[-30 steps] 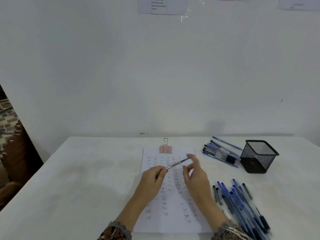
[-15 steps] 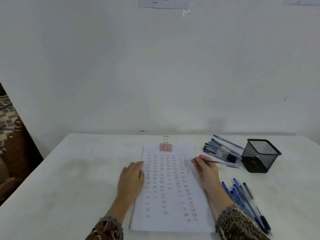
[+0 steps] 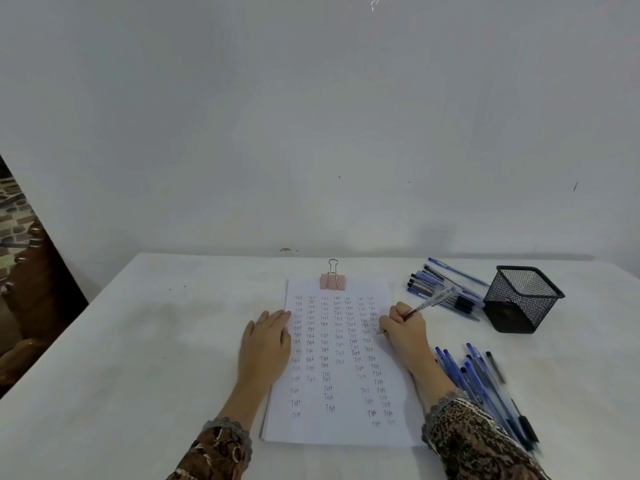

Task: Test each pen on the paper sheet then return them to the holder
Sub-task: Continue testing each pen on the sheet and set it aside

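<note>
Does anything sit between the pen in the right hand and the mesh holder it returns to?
Only the far pile of pens lies flat between the pen and the mesh holder; lifted over it, the path to the open top looks clear.

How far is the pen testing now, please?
Done: the sheet carries many rows of "Test", so many pens look tried. In hand: the right hand grips a pen, tip at the sheet's right edge; the left hand rests flat on its left edge. Left: no pen shows in the holder, and a far pile and a near pile lie outside it, so the returning looks not yet begun.
</note>
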